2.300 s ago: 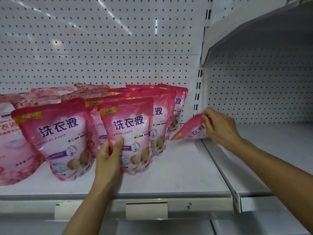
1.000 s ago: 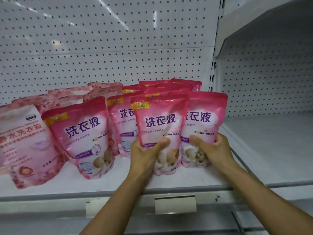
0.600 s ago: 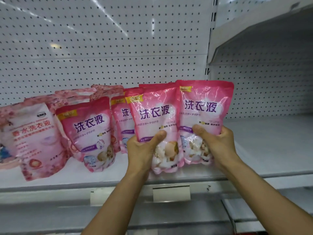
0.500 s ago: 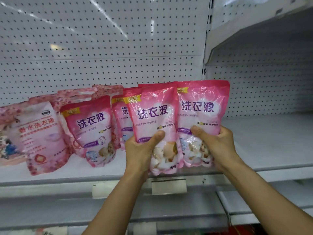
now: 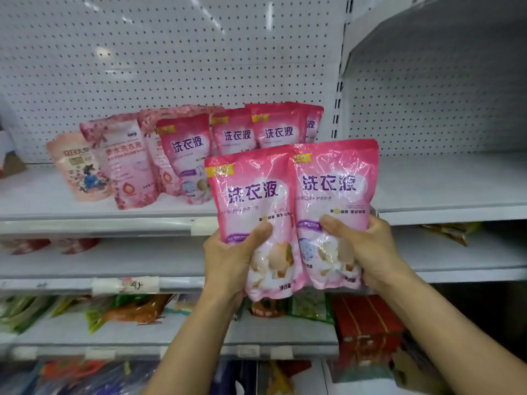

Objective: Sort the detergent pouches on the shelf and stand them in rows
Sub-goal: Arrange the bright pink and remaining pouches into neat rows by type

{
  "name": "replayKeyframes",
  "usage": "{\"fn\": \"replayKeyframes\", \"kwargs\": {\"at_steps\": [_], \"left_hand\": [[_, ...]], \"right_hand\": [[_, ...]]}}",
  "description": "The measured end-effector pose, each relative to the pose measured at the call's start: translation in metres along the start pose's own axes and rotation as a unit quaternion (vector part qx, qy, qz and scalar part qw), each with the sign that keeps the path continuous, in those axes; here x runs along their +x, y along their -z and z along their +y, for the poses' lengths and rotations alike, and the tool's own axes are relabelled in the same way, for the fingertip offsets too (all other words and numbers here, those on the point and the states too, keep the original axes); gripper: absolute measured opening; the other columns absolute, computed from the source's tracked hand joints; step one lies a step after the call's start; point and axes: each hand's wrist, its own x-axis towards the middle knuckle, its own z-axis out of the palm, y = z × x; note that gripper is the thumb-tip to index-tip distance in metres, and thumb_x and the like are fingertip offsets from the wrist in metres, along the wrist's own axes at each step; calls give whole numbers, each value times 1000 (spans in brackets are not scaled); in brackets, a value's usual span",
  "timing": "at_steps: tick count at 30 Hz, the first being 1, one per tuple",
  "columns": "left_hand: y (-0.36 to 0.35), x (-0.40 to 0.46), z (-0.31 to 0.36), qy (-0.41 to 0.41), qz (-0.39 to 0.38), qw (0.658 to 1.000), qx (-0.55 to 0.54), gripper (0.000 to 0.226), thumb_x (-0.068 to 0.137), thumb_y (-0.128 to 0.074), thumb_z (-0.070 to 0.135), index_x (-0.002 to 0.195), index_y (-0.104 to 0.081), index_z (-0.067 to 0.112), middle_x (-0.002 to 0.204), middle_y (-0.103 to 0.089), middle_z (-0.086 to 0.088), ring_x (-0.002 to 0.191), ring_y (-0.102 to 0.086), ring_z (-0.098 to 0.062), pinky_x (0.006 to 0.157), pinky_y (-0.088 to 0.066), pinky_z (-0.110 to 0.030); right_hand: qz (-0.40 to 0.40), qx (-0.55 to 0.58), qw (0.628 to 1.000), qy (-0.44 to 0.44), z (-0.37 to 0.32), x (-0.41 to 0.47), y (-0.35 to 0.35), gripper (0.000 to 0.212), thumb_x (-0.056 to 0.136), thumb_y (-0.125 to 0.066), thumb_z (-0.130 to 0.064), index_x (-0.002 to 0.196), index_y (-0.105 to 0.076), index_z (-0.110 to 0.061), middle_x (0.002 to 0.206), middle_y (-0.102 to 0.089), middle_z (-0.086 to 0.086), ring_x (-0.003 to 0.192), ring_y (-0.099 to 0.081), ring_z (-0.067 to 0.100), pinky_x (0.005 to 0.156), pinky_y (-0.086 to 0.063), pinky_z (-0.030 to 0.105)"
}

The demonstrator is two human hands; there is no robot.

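I hold two bright pink detergent pouches upright and side by side in front of the shelving, clear of the shelf. My left hand [image 5: 231, 260] grips the left pouch [image 5: 251, 195] low down. My right hand [image 5: 368, 249] grips the right pouch [image 5: 336, 181], which slightly overlaps the left one. On the white shelf [image 5: 427, 189] behind them stand several matching pink pouches [image 5: 185, 149], with paler floral pouches [image 5: 125, 161] and a peach pouch [image 5: 77, 166] further left.
White pegboard backs the shelf, and a metal upright [image 5: 339, 89] divides it from the bare right bay. Lower shelves carry price-tag strips [image 5: 125, 285], green and orange packets [image 5: 119, 312] and red boxes [image 5: 368, 323].
Both hands have pulled the two pouches off the shelf, toward me and downward. The view has dropped and backed off, so lower shelves now show.
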Motion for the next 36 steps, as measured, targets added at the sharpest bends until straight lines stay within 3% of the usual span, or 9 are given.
{"fn": "replayKeyframes", "kwargs": {"at_steps": [3, 8, 14, 22, 27, 36], "left_hand": [[24, -29, 1, 12, 17, 1000, 8, 34, 72, -83, 13, 103, -72, 6, 93, -78, -13, 83, -76, -32, 74, -62, -46], [70, -56, 16, 8, 63, 998, 11, 31, 73, -83, 9, 101, -72, 4, 88, -78, -12, 75, -76, -27, 61, -60, -34], [136, -61, 42, -18, 108, 994, 18, 32, 71, -83, 10, 101, -72, 5, 86, -78, -10, 78, -76, -28, 68, -62, -39], [273, -27, 88, -38, 150, 988, 17, 33, 69, -83, 10, 100, -72, 5, 83, -78, -9, 72, -76, -25, 58, -60, -32], [378, 11, 125, -42, 156, 986, 47, 54, 55, -85, 24, 104, -72, 6, 91, -78, -12, 80, -76, -30, 74, -60, -43], [505, 90, 173, -67, 171, 981, 69, 29, 72, -83, 16, 97, -73, 7, 79, -78, -9, 62, -72, -21, 53, -58, -31]], "right_hand": [[-16, -4, 1000, -24, 7, -26, -12, 46, 58, -81, -23, 99, -68, -8, 85, -77, 6, 75, -75, 24, 59, -60, 32], [-49, -11, 998, -44, 11, -52, -47, 52, 54, -82, -28, 101, -67, -10, 86, -77, 7, 75, -75, 24, 61, -60, 32], [-101, 11, 994, -42, 13, -62, -115, 42, 62, -80, -21, 100, -68, -9, 86, -77, 8, 72, -75, 23, 57, -60, 31], [-142, 31, 989, -42, 40, -64, -266, 41, 64, -80, -21, 101, -67, -9, 86, -77, 9, 75, -75, 27, 60, -61, 34], [-139, 45, 988, -56, 63, -63, -377, 41, 62, -81, -21, 98, -67, -7, 84, -77, 11, 74, -75, 29, 63, -61, 39], [-143, 25, 989, -38, 90, -38, -526, 36, 65, -81, -22, 97, -69, -11, 86, -77, 9, 75, -75, 28, 70, -61, 42]]}}
